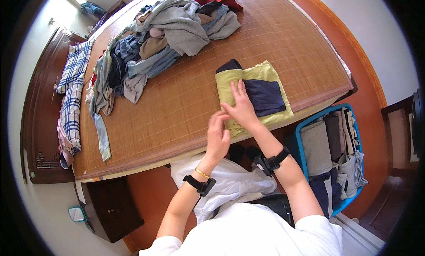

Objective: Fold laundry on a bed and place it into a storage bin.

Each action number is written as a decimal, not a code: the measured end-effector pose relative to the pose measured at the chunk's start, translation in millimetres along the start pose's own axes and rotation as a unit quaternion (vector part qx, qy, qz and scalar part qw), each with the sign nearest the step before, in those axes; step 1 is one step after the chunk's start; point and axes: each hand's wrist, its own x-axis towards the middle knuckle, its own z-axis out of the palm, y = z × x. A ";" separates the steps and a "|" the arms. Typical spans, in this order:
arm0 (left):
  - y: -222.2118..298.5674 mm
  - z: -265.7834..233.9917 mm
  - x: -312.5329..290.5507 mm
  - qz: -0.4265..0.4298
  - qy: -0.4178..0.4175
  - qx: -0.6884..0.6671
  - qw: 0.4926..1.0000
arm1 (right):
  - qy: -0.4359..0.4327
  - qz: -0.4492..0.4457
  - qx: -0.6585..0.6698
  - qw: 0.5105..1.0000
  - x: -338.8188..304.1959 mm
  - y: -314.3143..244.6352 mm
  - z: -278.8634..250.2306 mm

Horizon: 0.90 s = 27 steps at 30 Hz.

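Folded yellow-green and navy cotton shirt point(254, 92) on woven bamboo mat point(186, 101) — right hand point(242, 106) flat, fingers spread; left hand point(218, 134) at seven o'clock — loosely curled, empty.

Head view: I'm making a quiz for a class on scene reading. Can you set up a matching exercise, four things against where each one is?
Things:
1. yellow-green and navy folded garment
2. pile of unfolded clothes
3. blue bin
4. plaid cloth

Places:
A. far part of the bamboo mat
B. on the floor, to the person's right
C. draped over the headboard, on the left
D. under the right hand

Pairs: 1-D, 2-A, 3-B, 4-C
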 end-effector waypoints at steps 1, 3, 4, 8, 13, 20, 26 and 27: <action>-2.3 -0.3 -4.6 -0.025 0.122 -0.005 0.992 | 0.001 -0.001 0.000 1.000 -1.8 -2.8 1.6; -2.7 6.9 -12.4 -0.079 0.113 0.102 0.985 | 0.043 0.016 0.021 0.999 -9.6 -12.7 9.9; 1.7 9.8 -11.6 -0.132 0.101 0.206 0.964 | 0.039 0.026 0.029 0.999 -14.1 -14.9 12.2; 10.7 14.2 -14.2 -0.060 0.150 -0.108 0.981 | 0.019 0.105 0.233 0.967 -24.7 -29.7 17.8; 36.3 20.4 -3.7 0.117 0.139 -0.015 0.983 | -0.025 0.185 0.481 0.857 -15.7 -21.8 -21.1; 48.3 47.2 14.5 0.102 -0.054 0.240 0.964 | 0.030 0.017 -0.008 0.999 -31.3 -29.2 -57.0; 51.1 46.9 29.3 0.199 -0.098 0.163 0.961 | -0.024 0.073 -0.254 0.964 -28.1 -26.5 -41.2; 56.7 34.9 26.8 0.202 -0.159 0.118 0.959 | -0.023 0.081 -0.272 0.958 -22.1 -23.1 -43.1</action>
